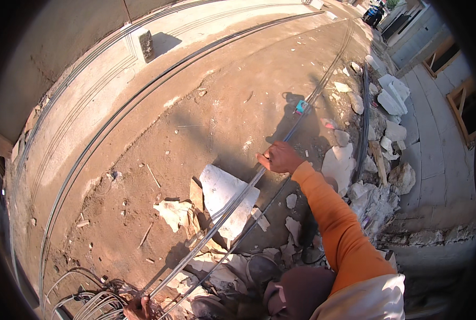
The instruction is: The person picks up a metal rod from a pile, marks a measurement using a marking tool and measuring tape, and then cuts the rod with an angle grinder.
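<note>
My right hand [282, 158] is closed around a bundle of long thin steel bars [216, 226], the orange sleeve reaching in from the lower right. The bars run from the lower left up to the far right, crossing above a pale flat slab [224, 186]. At the bottom left edge my left hand [137, 308] is closed on the same bars, partly cut off by the frame. Beside it lies a tangle of bent bars [102, 305]. Another thin bar [248, 228] runs alongside, below the bundle.
Broken stones [402, 178] and rubble line the wall at right, with dark bars [364, 117] along them. More long bars [136, 95] curve across the left. A concrete block [145, 45] stands upper left. A small turquoise packet [301, 107] lies by the bars. A motorbike [374, 13] is far off.
</note>
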Motion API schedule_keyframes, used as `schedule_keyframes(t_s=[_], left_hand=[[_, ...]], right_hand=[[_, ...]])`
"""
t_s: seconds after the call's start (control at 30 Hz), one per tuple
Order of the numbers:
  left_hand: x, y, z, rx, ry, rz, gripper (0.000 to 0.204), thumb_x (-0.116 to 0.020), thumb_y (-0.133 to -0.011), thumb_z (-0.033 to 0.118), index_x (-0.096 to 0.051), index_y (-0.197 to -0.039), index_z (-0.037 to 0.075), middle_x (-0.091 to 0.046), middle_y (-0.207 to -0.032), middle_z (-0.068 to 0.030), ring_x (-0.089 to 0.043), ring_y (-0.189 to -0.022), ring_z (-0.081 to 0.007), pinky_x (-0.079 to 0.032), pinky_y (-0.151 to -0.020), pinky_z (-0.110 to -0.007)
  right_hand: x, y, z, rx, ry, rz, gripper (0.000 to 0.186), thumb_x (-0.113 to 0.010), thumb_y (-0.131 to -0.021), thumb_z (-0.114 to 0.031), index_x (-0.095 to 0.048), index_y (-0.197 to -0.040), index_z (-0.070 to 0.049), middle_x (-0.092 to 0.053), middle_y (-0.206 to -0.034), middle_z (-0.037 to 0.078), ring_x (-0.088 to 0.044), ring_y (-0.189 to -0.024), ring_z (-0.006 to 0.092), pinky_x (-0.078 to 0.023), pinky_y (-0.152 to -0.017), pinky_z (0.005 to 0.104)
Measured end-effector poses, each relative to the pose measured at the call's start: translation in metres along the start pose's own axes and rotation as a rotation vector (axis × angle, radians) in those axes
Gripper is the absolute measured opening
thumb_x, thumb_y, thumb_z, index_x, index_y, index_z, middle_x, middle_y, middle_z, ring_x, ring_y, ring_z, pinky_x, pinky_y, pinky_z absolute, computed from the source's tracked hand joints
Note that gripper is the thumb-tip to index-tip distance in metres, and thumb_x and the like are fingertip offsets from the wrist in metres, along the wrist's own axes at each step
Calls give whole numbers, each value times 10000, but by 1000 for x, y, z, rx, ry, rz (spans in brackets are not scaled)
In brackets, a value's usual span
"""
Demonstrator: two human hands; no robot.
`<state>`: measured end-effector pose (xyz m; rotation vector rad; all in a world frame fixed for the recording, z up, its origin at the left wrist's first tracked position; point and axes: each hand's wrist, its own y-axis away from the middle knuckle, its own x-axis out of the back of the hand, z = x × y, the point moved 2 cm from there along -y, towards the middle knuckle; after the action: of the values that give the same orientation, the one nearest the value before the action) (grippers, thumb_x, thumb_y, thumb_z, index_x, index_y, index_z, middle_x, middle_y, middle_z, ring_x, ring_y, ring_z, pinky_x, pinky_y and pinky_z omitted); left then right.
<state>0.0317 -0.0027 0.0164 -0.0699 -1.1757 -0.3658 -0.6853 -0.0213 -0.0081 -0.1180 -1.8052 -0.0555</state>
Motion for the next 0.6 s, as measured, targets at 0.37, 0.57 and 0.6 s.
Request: schedule_keyframes(t_s=[0.37, 0.57, 0.6], left_hand=[[-16, -10, -89, -112, 356, 81, 211, -685, -1032, 163, -698, -992, -44, -721, -850, -95, -668, -766, -170, -546, -727, -334], [40, -21, -14, -42, -5, 0, 389, -735, -997, 367, -773, -963, -19, -715, -690, -161, -655, -531, -235, -494, -512, -419], [48, -21, -8, -35, -40, 23, 407, -738, -988, 393, -778, -944, -10, -706, -680, -171, -654, -529, -254, -490, -512, -424]], right_hand=[[101, 7, -58, 62, 9, 289, 534, -671, -950, -307, -614, -491, -42, -589, -538, 173, -620, -606, 381, -471, -613, 489], [39, -6, -29, 73, 4, 252, 550, -635, -961, -366, -637, -517, -42, -588, -542, 195, -610, -569, 416, -462, -570, 509], [30, -10, -26, 43, -11, 173, 552, -630, -962, -375, -641, -523, -41, -588, -544, 199, -609, -567, 423, -464, -571, 509]])
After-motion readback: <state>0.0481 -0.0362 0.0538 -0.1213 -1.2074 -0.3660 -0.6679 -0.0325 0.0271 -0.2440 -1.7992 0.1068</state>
